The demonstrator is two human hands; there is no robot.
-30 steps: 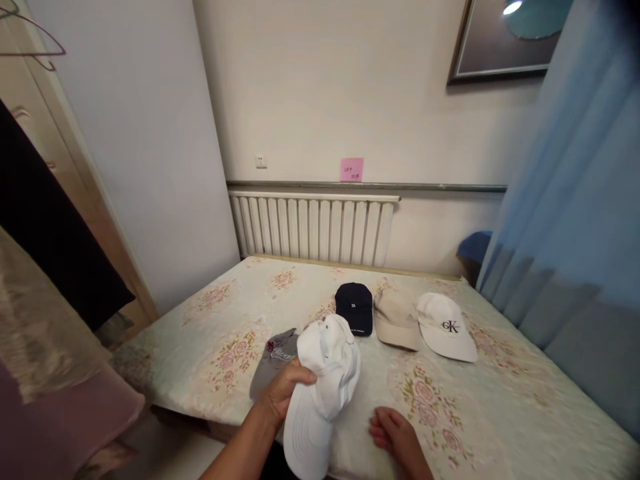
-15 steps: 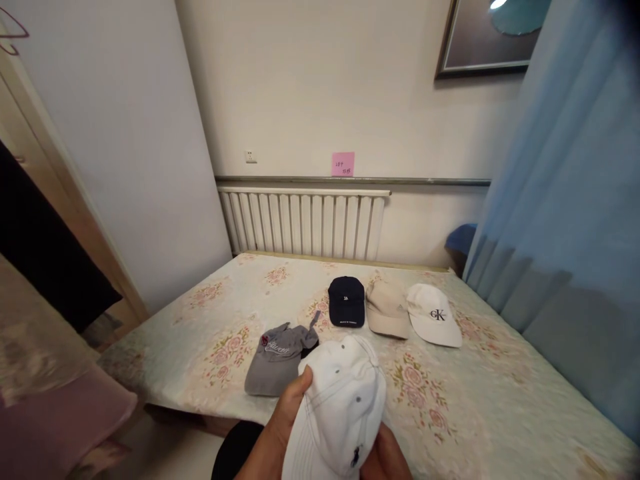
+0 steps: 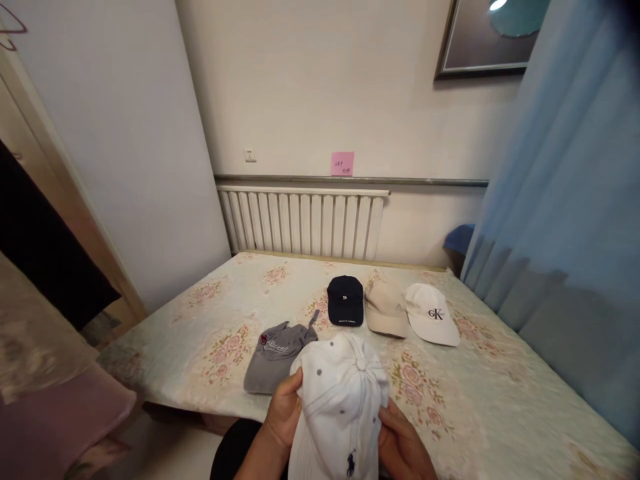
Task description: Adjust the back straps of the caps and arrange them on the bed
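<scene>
A white baseball cap (image 3: 337, 407) with a small dark embroidered logo is held close to me, its brim toward the bottom edge. My left hand (image 3: 284, 410) grips its left side, thumb on top. On the right side, my right hand (image 3: 400, 440) closes on the cap's edge; some fingers are hidden beneath it. Just beyond my left hand lies a crumpled grey cap (image 3: 273, 360) with white lettering and a loose strap. Farther back, a navy cap (image 3: 345, 301), a beige cap (image 3: 386, 308) and a white cap with black letters (image 3: 431, 313) sit in a row.
The caps lie on a bed with a floral cover (image 3: 190, 333). A white radiator (image 3: 305, 223) stands behind it, below a pink note (image 3: 343, 163). A blue curtain (image 3: 560, 253) hangs at right; clothes (image 3: 45, 267) hang at left.
The white cap has turned so its crown faces up more squarely. My right hand has come into fuller view on its right side.
</scene>
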